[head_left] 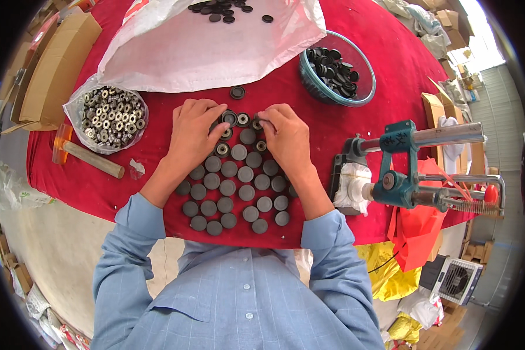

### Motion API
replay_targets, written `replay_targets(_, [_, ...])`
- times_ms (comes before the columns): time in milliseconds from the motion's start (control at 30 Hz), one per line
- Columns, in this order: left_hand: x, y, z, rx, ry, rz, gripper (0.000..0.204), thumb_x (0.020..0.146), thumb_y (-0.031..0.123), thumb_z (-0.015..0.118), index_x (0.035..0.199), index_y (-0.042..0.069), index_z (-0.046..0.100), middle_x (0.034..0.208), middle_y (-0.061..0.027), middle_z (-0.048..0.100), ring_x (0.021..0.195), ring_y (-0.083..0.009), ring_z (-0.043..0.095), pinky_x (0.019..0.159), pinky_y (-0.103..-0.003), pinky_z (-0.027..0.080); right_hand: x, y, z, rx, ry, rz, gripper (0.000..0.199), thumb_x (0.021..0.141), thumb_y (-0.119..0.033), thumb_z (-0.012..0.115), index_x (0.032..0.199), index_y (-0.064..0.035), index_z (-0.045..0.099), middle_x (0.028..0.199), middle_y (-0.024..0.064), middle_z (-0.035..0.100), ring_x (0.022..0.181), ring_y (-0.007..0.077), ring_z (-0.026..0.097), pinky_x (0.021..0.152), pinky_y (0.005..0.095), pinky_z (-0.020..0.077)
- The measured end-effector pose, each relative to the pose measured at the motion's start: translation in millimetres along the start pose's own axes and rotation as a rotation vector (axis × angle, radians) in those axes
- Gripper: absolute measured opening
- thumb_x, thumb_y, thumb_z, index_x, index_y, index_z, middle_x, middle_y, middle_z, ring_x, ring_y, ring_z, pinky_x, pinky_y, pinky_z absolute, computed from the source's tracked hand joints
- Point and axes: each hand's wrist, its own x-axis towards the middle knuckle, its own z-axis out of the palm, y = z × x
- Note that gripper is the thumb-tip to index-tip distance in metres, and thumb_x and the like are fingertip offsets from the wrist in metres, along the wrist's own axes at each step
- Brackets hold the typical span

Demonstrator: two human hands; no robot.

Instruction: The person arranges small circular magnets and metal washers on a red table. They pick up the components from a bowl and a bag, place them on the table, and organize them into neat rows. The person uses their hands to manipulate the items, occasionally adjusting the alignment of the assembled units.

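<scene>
At far left, a long, open brown cardboard box (pixel 58 73). Next, on the red-cloth-covered table (pixel 332 125), a wooden-handled hammer (pixel 93 159) with an orange head, just below a clear plastic bag (pixel 71 109) full of shiny metal rings (pixel 114 116). At top, spread toward the centre, a white plastic sack (pixel 204 58) with black round caps (pixel 219 9) on it; reddish print at its upper left corner, unreadable. Left hand (pixel 195 128), back up, fingers bent and partly open, fingertips at dark, hollow-side-up caps (pixel 229 118); gripping or only touching, impossible to tell. Between and below the hands, loosely grouped grey round discs (pixel 228 170), flat faces up; near the fingertips, metal rings seated inside several caps. Right hand (pixel 287 137), thumb and forefinger close together at another dark cap; firmness of hold unclear. Beyond, a clear round bowl (pixel 364 87) of black caps. At right, a green metal press (pixel 396 166) with steel shafts, dark characters on its body; beneath, a red bag (pixel 414 230).
</scene>
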Motion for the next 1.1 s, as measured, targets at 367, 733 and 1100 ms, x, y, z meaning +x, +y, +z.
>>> replay_targets(367, [10, -5, 9, -0.204, -0.023, -0.077, 0.040, 0.085, 0.006, 0.088, 0.124, 0.008, 0.079, 0.106, -0.0072, 0.075, 0.096, -0.0232, 0.068, 0.085, -0.039, 0.054, -24, 0, 8, -0.227, -0.099, -0.146, 0.027, 0.087, -0.002, 0.072, 0.114, -0.0049, 0.075, 0.121, 0.0113, 0.073, 0.106, 0.0311, 0.074, 0.084, 0.0421, 0.0644])
replay_targets(733, [14, -5, 4, -0.319, 0.113, -0.133, 0.027, 0.089, 0.001, 0.085, 0.115, 0.006, 0.083, 0.099, -0.0084, 0.076, 0.087, -0.0195, 0.075, 0.075, -0.031, 0.059, -48, -9, 3, -0.424, -0.118, -0.197, 0.047, 0.089, 0.000, 0.067, 0.135, -0.0012, 0.070, 0.142, 0.0163, 0.069, 0.124, 0.0325, 0.070, 0.107, 0.0485, 0.0539])
replay_targets(1100, [1, -13, 8, -0.185, -0.024, 0.070, 0.021, 0.093, 0.010, 0.079, 0.114, 0.007, 0.082, 0.122, -0.0090, 0.077, 0.114, -0.0315, 0.072, 0.096, -0.045, 0.057, 38, 8, 15, -0.181, -0.076, 0.044, 0.024, 0.099, -0.015, 0.072, 0.120, -0.0049, 0.075, 0.112, 0.0168, 0.073, 0.097, 0.0408, 0.075, 0.081, 0.0521, 0.0609])
